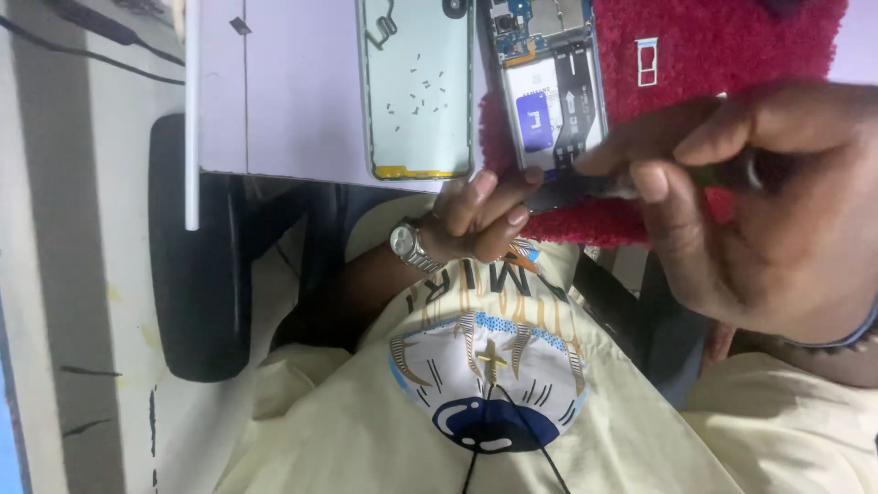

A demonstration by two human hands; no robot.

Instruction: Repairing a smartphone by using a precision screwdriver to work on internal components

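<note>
Pale table (293, 82), phone back cover (419, 87), seemingly red cloth (722, 46)

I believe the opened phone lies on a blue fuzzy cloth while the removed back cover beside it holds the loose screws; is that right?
Not quite: the head view shows the fuzzy cloth is red, not blue. The rest holds: the opened phone lies on it, and the removed back cover beside it holds the loose screws.

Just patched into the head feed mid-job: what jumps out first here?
The opened phone with its insides bared, lying on a red fuzzy cloth at top centre. The right hand fills the right side, gripping a thin tool at the phone's lower end, where the left hand steadies it. Left of it lies the removed back cover strewn with tiny screws.
</note>
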